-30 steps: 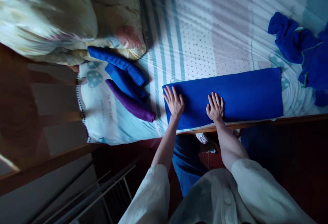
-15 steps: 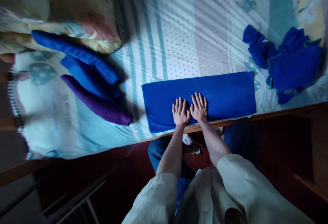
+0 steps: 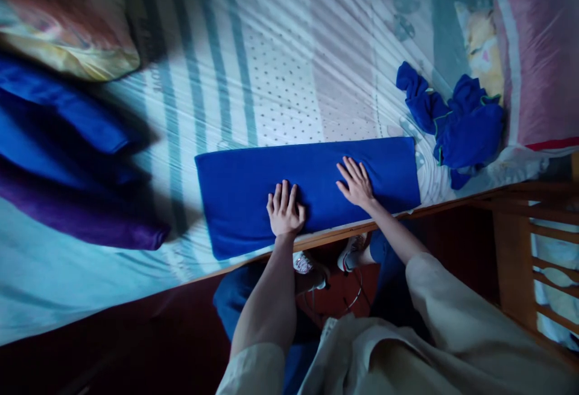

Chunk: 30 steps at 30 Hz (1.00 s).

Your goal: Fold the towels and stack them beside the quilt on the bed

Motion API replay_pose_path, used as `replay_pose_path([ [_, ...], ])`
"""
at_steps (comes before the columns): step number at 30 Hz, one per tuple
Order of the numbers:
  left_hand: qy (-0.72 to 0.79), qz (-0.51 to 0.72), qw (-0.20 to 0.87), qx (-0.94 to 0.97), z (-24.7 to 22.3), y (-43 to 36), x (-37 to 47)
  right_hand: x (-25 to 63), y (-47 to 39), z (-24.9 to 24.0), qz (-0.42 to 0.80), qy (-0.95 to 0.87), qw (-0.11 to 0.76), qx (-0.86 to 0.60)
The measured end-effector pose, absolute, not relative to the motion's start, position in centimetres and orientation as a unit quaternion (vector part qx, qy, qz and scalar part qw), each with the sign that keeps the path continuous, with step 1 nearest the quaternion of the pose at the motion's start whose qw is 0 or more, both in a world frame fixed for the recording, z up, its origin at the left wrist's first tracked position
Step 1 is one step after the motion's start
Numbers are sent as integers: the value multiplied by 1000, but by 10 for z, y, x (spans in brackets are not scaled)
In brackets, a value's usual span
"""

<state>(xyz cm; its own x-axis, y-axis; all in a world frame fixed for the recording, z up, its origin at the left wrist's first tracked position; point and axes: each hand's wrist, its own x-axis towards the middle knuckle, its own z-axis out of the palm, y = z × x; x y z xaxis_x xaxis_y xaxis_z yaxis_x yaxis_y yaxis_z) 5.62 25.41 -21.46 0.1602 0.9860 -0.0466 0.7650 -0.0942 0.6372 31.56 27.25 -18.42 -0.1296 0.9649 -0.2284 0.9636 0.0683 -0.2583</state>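
A blue cloth point(image 3: 244, 181), folded into a long rectangle, lies flat along the bed's front edge. My left hand point(image 3: 286, 211) rests palm down on its middle, near the front edge, with the fingers spread. Farther right, my right hand point(image 3: 356, 183) also presses flat on the cloth, its fingers apart. Neither hand grips anything. Slight wrinkles show in the cloth around my right hand.
Rolled blue cloths point(image 3: 54, 123) and a purple one point(image 3: 90, 214) lie at the left, below a patterned pillow point(image 3: 81, 21). A crumpled blue cloth point(image 3: 470, 129) sits at the right beside a pink bagged item point(image 3: 543, 57). The bed has a wooden rail point(image 3: 335, 235).
My hands have moved apart on the cloth, the right one toward its right end. The view has shifted right, bringing the pink item into sight.
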Motion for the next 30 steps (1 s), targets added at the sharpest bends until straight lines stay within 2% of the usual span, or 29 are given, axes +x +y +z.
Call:
replay_pose_path([
  [8, 620, 188, 282, 707, -215, 255, 56, 420, 300, -196, 94, -654, 5, -751],
  [15, 619, 196, 261, 714, -216, 255, 56, 477, 306, -204, 55, -616, 3, -786],
  [23, 620, 197, 286, 703, -215, 257, 55, 497, 323, -206, 53, -527, 41, -847],
  [28, 620, 206, 294, 698, -215, 257, 56, 491, 341, -197, 67, -423, 13, -904],
  [30, 620, 206, 293, 698, -215, 257, 56, 474, 336, -192, 48, -421, 49, -905],
])
